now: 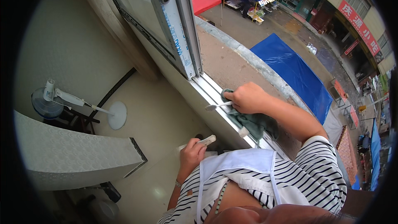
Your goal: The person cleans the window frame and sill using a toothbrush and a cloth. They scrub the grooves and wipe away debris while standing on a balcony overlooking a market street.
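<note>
My right hand (247,98) is closed at the sliding window's track, fingers bunched on a dark green cloth (253,123) that drapes over the rail. A small pale tool with a grey oval head (212,108) sticks out from under those fingers; its exact kind is unclear. A small whitish piece (243,132) shows at the cloth's lower edge. Lower and to the left, on the room side, my left hand (192,154) is wrapped round a stained whitish stick-like object (208,140), its lower part hidden. The metal window track (213,89) runs diagonally between room and outside.
The sliding window frame (176,37) stands upright at the track's upper end. A white fan (117,115) and a pale padded furniture edge (83,145) are in the room on the left. Outside lie a ledge (232,43), a blue canopy (290,72) and street stalls.
</note>
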`<state>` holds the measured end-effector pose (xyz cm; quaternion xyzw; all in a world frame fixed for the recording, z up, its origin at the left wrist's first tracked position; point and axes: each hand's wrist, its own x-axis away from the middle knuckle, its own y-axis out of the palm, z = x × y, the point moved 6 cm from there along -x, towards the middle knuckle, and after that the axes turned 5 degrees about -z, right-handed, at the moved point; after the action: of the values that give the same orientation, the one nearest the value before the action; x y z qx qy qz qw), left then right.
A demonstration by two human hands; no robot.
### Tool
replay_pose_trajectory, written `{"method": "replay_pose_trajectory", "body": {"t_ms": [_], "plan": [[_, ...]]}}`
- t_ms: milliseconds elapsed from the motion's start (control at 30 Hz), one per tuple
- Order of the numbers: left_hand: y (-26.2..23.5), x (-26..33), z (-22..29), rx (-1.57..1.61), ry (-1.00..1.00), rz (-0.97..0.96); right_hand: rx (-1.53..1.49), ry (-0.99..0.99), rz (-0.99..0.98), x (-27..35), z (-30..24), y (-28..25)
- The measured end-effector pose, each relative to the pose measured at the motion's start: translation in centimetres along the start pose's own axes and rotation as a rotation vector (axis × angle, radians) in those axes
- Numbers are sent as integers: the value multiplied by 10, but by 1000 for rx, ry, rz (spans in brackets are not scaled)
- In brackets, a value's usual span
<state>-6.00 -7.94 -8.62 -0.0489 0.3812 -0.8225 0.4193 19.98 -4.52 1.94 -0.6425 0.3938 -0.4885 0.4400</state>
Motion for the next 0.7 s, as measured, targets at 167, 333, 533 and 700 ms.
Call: {"method": "replay_pose_trajectory", "body": {"t_ms": [167,333,533,700], "plan": [[2,2,-14,7,-8,-26,23,-69,-108,72,4,12],[1,-11,-8,22,35,-32,-214,-78,53,37,-3,-19],[5,-19,-2,36,33,-58,-106,-69,173,-86,-16,-22],[14,0,-23,26,-19,-53,132,-62,128,-102,-30,-20]]}}
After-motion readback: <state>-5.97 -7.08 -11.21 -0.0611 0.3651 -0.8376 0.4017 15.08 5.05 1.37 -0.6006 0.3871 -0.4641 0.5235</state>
